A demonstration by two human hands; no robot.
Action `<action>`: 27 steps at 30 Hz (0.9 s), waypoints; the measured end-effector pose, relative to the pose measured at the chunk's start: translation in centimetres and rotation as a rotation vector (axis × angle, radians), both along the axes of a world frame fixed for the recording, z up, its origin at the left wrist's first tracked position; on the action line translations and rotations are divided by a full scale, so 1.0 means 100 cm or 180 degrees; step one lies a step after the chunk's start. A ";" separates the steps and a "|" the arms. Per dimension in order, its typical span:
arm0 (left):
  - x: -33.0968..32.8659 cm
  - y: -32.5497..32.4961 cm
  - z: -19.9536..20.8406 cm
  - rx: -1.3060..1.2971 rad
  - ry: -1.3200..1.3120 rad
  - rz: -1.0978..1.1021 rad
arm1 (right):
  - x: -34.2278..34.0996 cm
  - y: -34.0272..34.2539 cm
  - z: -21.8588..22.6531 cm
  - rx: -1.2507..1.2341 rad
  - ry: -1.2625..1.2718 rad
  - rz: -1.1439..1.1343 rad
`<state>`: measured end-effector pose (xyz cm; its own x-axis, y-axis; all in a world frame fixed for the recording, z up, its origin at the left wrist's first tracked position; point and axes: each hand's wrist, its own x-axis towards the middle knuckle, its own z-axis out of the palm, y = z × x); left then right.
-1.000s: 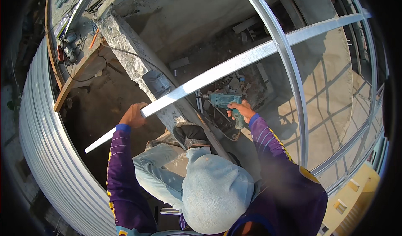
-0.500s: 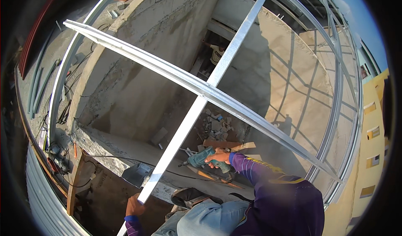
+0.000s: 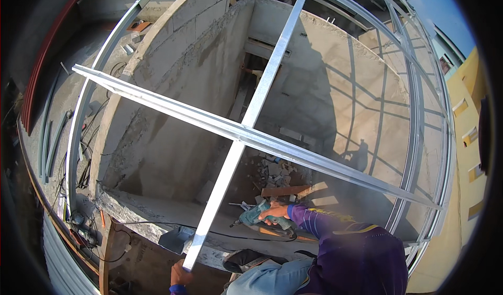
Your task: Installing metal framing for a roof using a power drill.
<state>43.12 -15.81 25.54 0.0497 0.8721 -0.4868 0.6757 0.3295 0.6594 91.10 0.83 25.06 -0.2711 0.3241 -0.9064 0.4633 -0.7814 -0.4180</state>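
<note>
My right hand (image 3: 273, 211) is wrapped round the grip of a teal power drill (image 3: 252, 215), whose chuck points left toward a long silver metal beam (image 3: 216, 203). Drill and beam are apart. At the near end of that beam, my left hand (image 3: 181, 274) is closed on its edge, with some fingers hidden. A second metal beam (image 3: 173, 113) crosses over the first one, and the two meet near the middle of the view. From the drill a dark cord (image 3: 230, 236) runs left along the concrete wall top.
Below the beams lies a deep concrete-walled space with rubble (image 3: 277, 173) on its floor. A rough wall top (image 3: 131, 207) bears a dark metal box (image 3: 175, 238). Another person (image 3: 257, 73) is partly visible far below. Corrugated sheets (image 3: 65, 258) lie at lower left.
My view has shifted, so the beams and walls sit lower and slightly left at the near side. Both hands keep their holds, and the drill hangs slightly lower in view.
</note>
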 end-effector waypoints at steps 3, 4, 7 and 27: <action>0.002 0.007 -0.003 -0.0047 -0.0033 0.0004 | 0.003 -0.007 0.004 -0.0060 0.0008 -0.0305; 0.001 0.008 -0.007 -0.0033 -0.0030 -0.0015 | 0.002 -0.008 0.009 -0.0037 -0.0075 -0.0270; -0.004 0.000 -0.025 -0.0464 -0.0020 0.0104 | 0.005 -0.006 0.011 0.0002 -0.0037 -0.0165; 0.002 0.011 -0.014 -0.0407 0.0011 -0.0146 | 0.017 -0.027 0.003 0.0320 -0.0085 -0.0361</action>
